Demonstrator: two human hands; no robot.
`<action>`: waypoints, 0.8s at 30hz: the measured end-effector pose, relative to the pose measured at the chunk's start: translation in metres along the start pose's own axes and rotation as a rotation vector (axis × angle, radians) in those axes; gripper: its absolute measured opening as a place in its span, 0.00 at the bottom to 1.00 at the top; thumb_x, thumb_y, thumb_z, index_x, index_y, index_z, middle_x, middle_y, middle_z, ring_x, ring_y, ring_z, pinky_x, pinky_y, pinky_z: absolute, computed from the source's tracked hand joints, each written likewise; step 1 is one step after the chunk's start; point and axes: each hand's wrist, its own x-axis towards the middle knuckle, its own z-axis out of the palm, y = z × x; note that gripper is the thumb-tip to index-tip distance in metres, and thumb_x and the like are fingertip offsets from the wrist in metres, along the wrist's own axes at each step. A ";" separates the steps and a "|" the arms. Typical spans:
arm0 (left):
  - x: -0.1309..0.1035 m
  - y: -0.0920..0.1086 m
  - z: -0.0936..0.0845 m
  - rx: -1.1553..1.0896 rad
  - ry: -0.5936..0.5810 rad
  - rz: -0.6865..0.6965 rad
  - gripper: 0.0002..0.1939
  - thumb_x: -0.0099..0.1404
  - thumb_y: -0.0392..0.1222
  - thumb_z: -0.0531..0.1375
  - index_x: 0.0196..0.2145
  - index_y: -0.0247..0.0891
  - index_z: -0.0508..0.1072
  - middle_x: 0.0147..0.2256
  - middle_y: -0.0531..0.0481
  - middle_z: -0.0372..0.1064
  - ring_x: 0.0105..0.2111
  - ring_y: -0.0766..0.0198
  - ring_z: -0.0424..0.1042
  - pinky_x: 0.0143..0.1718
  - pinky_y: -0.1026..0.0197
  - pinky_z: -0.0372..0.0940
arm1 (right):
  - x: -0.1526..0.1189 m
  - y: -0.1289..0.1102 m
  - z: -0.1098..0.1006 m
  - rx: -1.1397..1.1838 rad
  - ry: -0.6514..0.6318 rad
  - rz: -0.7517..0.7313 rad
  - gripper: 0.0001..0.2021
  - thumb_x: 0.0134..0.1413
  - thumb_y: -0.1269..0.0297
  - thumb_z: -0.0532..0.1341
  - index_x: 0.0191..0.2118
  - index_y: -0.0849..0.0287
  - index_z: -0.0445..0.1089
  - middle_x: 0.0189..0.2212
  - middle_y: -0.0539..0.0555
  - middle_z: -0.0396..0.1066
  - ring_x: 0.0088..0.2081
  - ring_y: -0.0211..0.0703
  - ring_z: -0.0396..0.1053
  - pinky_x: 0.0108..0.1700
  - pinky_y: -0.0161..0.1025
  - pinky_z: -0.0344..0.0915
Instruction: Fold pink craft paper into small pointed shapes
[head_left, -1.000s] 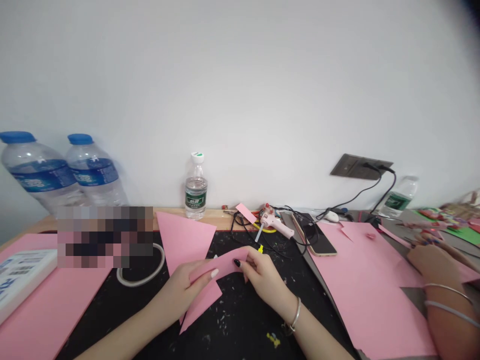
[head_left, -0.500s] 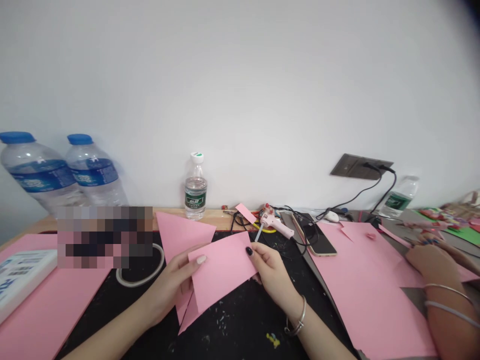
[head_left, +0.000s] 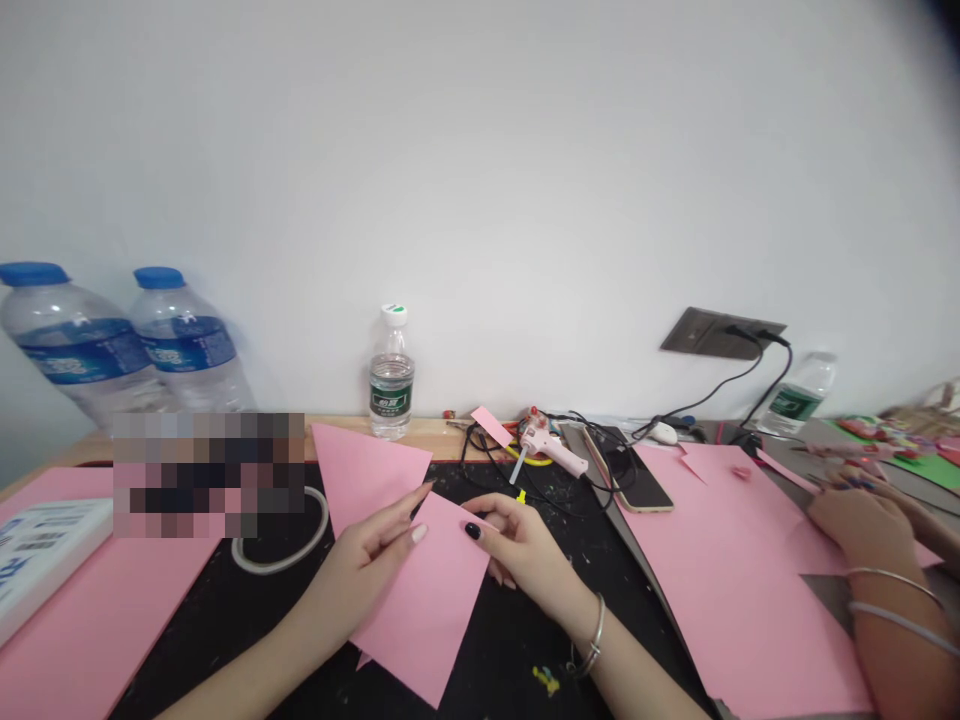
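Note:
A piece of pink paper (head_left: 439, 600) is held between my two hands, one corner pointing down toward me. My left hand (head_left: 382, 560) grips its left edge, thumb on top and fingers behind. At its upper right corner my right hand (head_left: 517, 550) pinches the sheet, the dark-nailed thumb lying on the front. Behind my left hand another pink sheet (head_left: 367, 470) lies on the black mat (head_left: 277, 630). A pink glue gun (head_left: 551, 448) rests just beyond my right hand, with a small yellow piece (head_left: 521, 496) by its glue stick.
White tape ring (head_left: 281, 565) lies left. A small bottle (head_left: 391, 385) and large bottles (head_left: 187, 345) stand by the wall. Cables and a phone (head_left: 637, 480) are at the right. Large pink sheets (head_left: 727, 590) lie beside another person's hands (head_left: 862, 520). A white box (head_left: 52, 560) lies left.
The held paper has turned, its corner now pointing down, and moved lower. My left hand has shifted right and my right hand slightly down. The yellow piece by the glue gun has come into view.

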 end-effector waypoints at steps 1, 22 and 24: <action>0.000 0.000 -0.001 0.015 0.015 -0.001 0.26 0.61 0.46 0.57 0.56 0.38 0.64 0.31 0.50 0.76 0.38 0.55 0.72 0.37 0.59 0.67 | 0.000 0.001 -0.001 0.041 -0.025 0.018 0.15 0.52 0.55 0.60 0.38 0.63 0.66 0.13 0.41 0.57 0.11 0.28 0.51 0.12 0.26 0.45; 0.001 0.002 -0.005 -0.005 0.071 -0.025 0.18 0.57 0.49 0.60 0.44 0.39 0.70 0.35 0.48 0.74 0.37 0.57 0.72 0.35 0.63 0.65 | -0.002 -0.007 -0.002 0.099 -0.095 0.027 0.13 0.52 0.58 0.60 0.36 0.65 0.67 0.12 0.41 0.56 0.12 0.27 0.50 0.15 0.27 0.42; 0.002 0.001 -0.004 -0.029 0.055 -0.025 0.17 0.57 0.48 0.60 0.42 0.39 0.70 0.33 0.49 0.74 0.36 0.58 0.72 0.35 0.63 0.65 | -0.002 -0.008 -0.002 0.068 -0.081 0.006 0.13 0.53 0.59 0.60 0.36 0.65 0.67 0.11 0.40 0.55 0.12 0.27 0.50 0.15 0.27 0.42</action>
